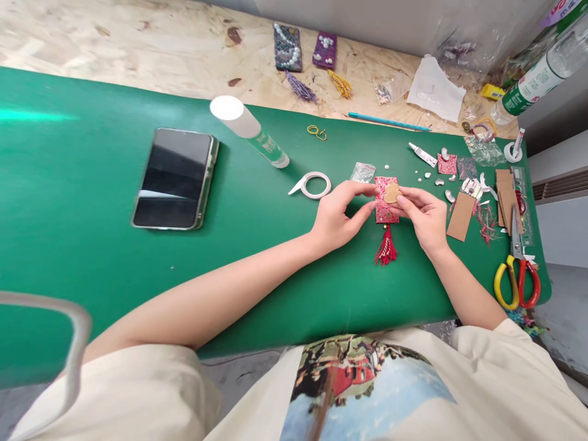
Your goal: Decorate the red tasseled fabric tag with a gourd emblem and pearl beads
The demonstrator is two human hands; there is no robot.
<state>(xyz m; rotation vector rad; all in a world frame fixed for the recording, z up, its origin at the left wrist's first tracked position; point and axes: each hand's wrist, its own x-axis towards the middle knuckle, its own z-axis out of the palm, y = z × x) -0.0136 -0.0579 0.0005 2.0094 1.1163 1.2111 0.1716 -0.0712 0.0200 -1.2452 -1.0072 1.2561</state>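
My right hand [425, 217] pinches a small gold-coloured, rounded flat piece [392, 194] between thumb and fingers. Under it lies a red patterned fabric rectangle [386, 215] on the green mat, with a red tassel [386, 248] hanging from its near edge. My left hand [342, 214] is at the fabric's left side, thumb and fingers apart with a gap between them. Its fingertips reach the fabric's left edge; whether they press on it I cannot tell. A small clear bag [362, 172] of white bits sits just beyond my left fingers.
A phone [174, 179], a glue bottle [250, 131] and a tape roll [316, 185] lie leftward on the green mat [257, 294]. Rightward are scissors [517, 263], cardboard strips [462, 215], a small tube [422, 154] and loose beads. Two tasselled pieces [288, 48] lie at the back.
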